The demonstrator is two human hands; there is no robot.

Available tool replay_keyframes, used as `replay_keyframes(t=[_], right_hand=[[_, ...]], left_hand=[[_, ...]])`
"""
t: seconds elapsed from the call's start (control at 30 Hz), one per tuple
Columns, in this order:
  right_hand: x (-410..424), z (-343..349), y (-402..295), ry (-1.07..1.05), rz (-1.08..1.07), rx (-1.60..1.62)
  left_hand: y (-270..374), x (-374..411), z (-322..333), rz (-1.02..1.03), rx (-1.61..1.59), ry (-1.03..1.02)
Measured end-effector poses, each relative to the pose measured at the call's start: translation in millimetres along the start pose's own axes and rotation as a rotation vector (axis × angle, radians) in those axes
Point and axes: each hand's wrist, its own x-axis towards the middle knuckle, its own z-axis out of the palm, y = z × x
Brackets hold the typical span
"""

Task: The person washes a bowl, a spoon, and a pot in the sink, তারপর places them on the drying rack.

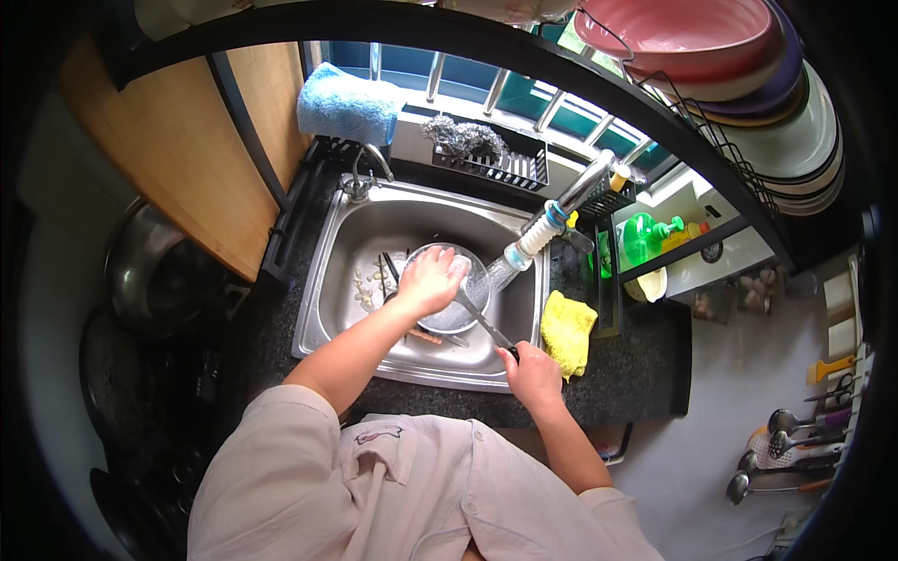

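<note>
My right hand (535, 375) is closed around the dark handle of a metal utensil (484, 321), whose far end reaches to the bowl. Over the upper left of a round bowl of water (454, 324), my left hand (429, 279) presses by the utensil's head; whether it grips something under the fingers is hidden. The bowl stands in a stainless steel sink (512, 308). Water runs into it from a faucet with a white flexible spout (537, 235). Left of the bowl lie dark chopsticks (382, 273) and pale food scraps (363, 289).
A yellow cloth (567, 333) lies on the counter right of the sink. Behind are a small tap (359, 186), a rack with steel wool (466, 137) and a blue towel (351, 105). A green soap bottle (642, 238) and stacked bowls (680, 42) are at the right.
</note>
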Motion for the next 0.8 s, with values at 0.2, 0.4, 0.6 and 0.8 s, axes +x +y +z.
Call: replay_keyframes(t=[0.2,0.4,0.6,0.8], right_hand=[[0.6,0.8,-5.7,0.018,-0.019,-0.026],[3.1,22.4,-30.0,-0.051,0.034,0.106],[9.9,36.3,-40.9,-0.085,0.071,0.175],[-1.4,30.2,-26.4,-0.12,0.002,0.083]], left_hand=[[-17.5,18.3,1.9,-1.093,-0.951,-0.202],[26.8,23.8,15.6,-1.558,-1.402,0.524],[74.5,-0.4,31.8,-1.021,-1.24,0.188],[59.7,-18.0,27.7,-1.127,-1.237,0.186]])
